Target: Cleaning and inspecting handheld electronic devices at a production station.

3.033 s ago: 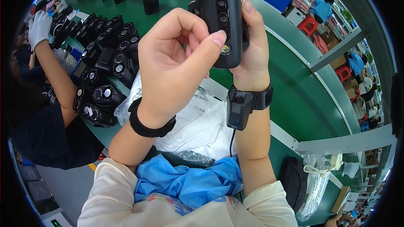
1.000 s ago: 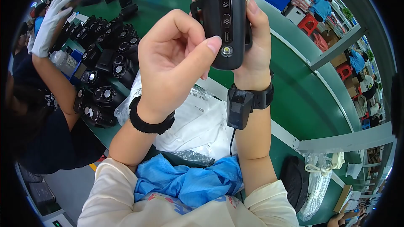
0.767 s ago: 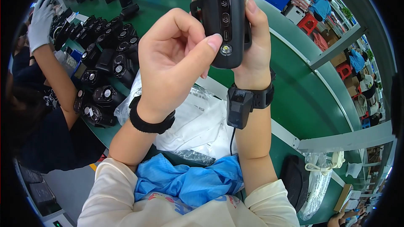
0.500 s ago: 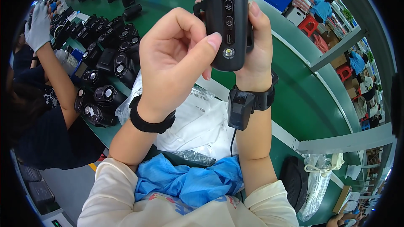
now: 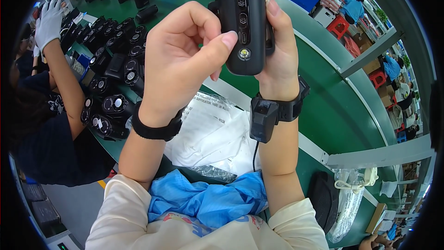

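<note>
Up at the top centre I hold a black box-shaped device (image 5: 255, 28) upright. Its facing side has a recessed strip with small round and oblong openings, and a little clear lamp below them. My right hand (image 5: 283, 48) wraps around the right side, thumb along the edge, most fingers hidden behind. My left hand (image 5: 182, 60) is closed at the left side, its thumb tip against the edge beside the lowest opening and its other fingers curled, partly behind the device. A black strap (image 5: 157, 122) circles my left wrist; a small black camera unit (image 5: 263, 122) is strapped to my right.
Many similar black devices (image 5: 115, 104) crowd the green table (image 5: 342, 120) on the left. White plastic bags (image 5: 208, 134) lie below my hands, near a blue cloth (image 5: 208, 199). A co-worker's white-gloved hand (image 5: 48, 23) is raised at left. A metal post (image 5: 370, 155) stands right.
The device and both my hands have shifted slightly left and up, my left hand the most. The lamp looks a bit more yellow. The co-worker's gloved hand has moved right.
</note>
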Demonstrator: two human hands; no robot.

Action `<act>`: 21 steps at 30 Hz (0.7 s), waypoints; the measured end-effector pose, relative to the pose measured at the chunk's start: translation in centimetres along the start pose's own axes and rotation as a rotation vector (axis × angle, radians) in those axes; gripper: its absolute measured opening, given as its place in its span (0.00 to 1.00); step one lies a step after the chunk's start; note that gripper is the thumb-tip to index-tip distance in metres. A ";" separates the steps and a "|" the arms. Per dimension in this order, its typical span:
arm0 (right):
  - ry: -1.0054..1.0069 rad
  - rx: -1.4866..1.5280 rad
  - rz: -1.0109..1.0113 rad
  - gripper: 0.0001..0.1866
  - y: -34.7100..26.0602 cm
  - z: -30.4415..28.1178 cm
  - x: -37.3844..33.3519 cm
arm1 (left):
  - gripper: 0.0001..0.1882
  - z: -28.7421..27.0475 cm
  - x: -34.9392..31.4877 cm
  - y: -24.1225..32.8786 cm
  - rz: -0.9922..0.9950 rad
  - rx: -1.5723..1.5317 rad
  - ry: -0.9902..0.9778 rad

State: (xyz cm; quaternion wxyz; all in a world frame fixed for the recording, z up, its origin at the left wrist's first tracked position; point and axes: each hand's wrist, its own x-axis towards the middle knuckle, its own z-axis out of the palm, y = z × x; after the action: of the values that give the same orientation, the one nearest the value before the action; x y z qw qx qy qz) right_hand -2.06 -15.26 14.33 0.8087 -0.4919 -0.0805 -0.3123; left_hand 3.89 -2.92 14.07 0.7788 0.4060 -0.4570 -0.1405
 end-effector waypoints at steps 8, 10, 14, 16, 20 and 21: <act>0.008 0.003 0.004 0.14 0.0 0.0 0.1 | 0.07 0.0 0.0 0.2 -0.060 -0.074 0.006; 0.011 -0.003 0.001 0.14 -0.2 0.1 0.0 | 0.07 0.1 0.0 0.2 -0.070 -0.081 0.005; -0.017 -0.033 -0.027 0.14 -0.3 -0.3 0.0 | 0.07 0.4 -0.1 0.1 -0.072 -0.087 -0.005; -0.034 -0.045 -0.041 0.14 -0.2 -0.3 0.0 | 0.07 0.4 -0.3 0.0 -0.057 -0.115 -0.010; 0.009 0.013 -0.007 0.16 -0.1 -0.1 0.0 | 0.07 0.5 -0.3 -0.4 -0.022 -0.112 -0.030; -0.025 0.038 0.005 0.17 -0.1 -0.1 0.0 | 0.07 0.6 -0.3 -0.5 -0.010 -0.103 -0.038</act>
State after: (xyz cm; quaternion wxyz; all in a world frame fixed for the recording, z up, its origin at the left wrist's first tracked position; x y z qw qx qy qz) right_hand -2.16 -15.38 14.37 0.8175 -0.4806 -0.0955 -0.3027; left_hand 3.33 -3.30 13.67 0.7891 0.3646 -0.4621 -0.1754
